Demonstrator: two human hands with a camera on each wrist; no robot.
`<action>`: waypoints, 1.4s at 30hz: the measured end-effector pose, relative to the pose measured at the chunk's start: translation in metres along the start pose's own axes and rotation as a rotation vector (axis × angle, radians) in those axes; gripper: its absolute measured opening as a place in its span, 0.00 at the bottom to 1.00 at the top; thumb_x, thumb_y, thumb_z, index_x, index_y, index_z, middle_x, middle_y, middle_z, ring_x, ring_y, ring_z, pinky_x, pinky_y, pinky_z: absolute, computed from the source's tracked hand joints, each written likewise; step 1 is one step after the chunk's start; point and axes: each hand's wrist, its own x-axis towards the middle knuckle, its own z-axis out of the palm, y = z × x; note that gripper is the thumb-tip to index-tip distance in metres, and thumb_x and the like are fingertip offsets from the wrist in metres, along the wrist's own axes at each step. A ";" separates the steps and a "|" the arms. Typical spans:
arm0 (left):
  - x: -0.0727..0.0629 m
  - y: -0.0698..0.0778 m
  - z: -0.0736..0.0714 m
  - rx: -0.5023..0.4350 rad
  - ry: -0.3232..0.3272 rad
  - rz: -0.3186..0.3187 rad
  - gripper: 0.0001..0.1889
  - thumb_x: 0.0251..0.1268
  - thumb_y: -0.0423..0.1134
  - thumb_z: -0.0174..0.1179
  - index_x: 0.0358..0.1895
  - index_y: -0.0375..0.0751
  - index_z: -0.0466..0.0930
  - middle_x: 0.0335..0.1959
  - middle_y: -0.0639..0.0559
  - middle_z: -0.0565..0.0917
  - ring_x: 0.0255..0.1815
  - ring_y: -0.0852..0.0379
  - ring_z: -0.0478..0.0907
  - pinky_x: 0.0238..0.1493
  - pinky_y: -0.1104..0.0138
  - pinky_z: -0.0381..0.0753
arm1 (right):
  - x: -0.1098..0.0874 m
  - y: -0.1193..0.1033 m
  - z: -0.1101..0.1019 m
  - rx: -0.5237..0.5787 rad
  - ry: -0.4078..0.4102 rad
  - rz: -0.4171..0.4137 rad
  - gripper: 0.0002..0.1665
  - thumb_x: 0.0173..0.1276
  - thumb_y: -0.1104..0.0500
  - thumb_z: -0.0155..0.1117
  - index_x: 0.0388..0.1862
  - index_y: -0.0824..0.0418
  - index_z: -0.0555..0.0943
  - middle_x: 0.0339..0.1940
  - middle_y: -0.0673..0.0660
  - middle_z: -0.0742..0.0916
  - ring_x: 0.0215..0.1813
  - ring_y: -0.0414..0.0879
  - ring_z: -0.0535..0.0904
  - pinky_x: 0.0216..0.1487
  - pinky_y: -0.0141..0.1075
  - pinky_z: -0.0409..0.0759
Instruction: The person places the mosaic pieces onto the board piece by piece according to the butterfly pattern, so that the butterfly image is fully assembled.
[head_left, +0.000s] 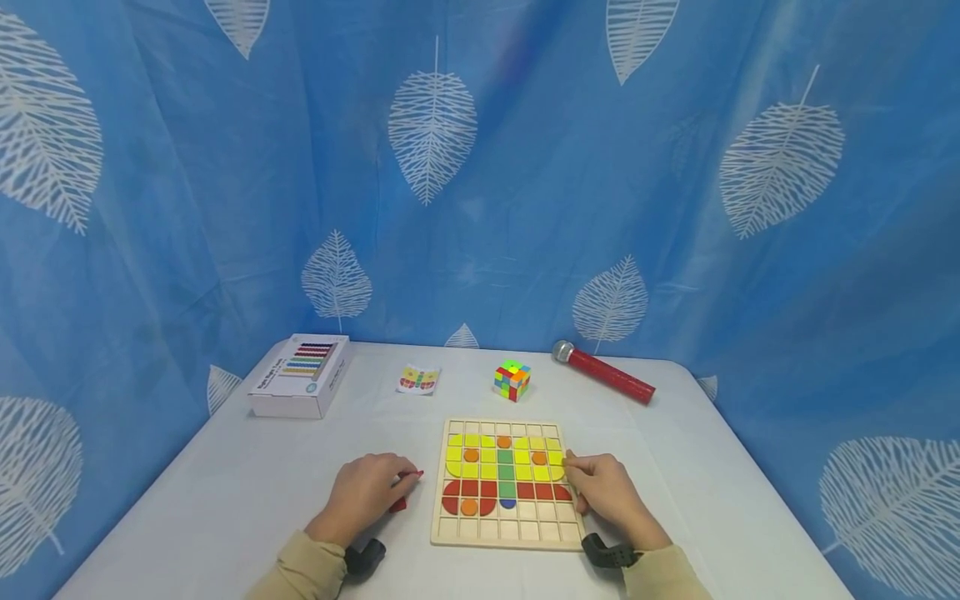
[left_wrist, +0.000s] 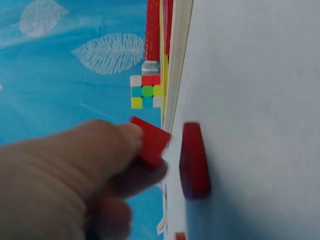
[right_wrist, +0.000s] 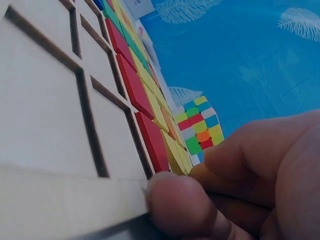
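Observation:
My left hand [head_left: 367, 492] is left of the wooden grid board [head_left: 510, 546], its thumb and fingertips pinching a red square tile [left_wrist: 152, 140]. Below that tile, a second red piece [left_wrist: 194, 162] lies on the white table. Yellow, red, green, orange and blue tiles fill part of the board's grid in a butterfly-like pattern, while its bottom row is bare wood. At the board's right edge rests my right hand [head_left: 611, 492]. Its thumb [right_wrist: 180, 205] touches the rim beside a red tile [right_wrist: 151, 142], and the other fingers bend loosely near the yellow ones.
Behind the board stand a puzzle cube [head_left: 512, 381] and a small picture card [head_left: 418, 379] with a similar pattern. A red microphone [head_left: 607, 375] lies at the back right, a white box [head_left: 288, 404] at the back left. Blue leaf-patterned cloth [head_left: 525, 208] hangs around the table.

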 end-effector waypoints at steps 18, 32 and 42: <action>-0.003 0.030 0.005 -0.601 -0.021 -0.006 0.04 0.68 0.46 0.68 0.38 0.53 0.89 0.31 0.66 0.86 0.27 0.66 0.71 0.29 0.71 0.72 | 0.001 0.000 0.000 0.011 -0.014 0.005 0.21 0.72 0.58 0.63 0.61 0.63 0.85 0.37 0.52 0.89 0.13 0.44 0.73 0.18 0.33 0.66; 0.017 0.112 0.009 -0.109 -0.060 0.472 0.02 0.67 0.50 0.70 0.37 0.61 0.90 0.29 0.72 0.82 0.25 0.73 0.71 0.28 0.76 0.71 | 0.000 0.001 -0.003 0.031 -0.017 -0.003 0.19 0.72 0.60 0.62 0.58 0.63 0.86 0.60 0.60 0.87 0.14 0.45 0.75 0.18 0.32 0.68; 0.027 0.123 0.017 0.128 -0.031 0.742 0.03 0.66 0.49 0.70 0.40 0.67 0.91 0.35 0.74 0.87 0.31 0.75 0.79 0.28 0.80 0.72 | -0.001 0.002 -0.004 0.019 -0.023 -0.030 0.19 0.72 0.60 0.62 0.58 0.63 0.86 0.37 0.56 0.90 0.13 0.43 0.74 0.18 0.32 0.67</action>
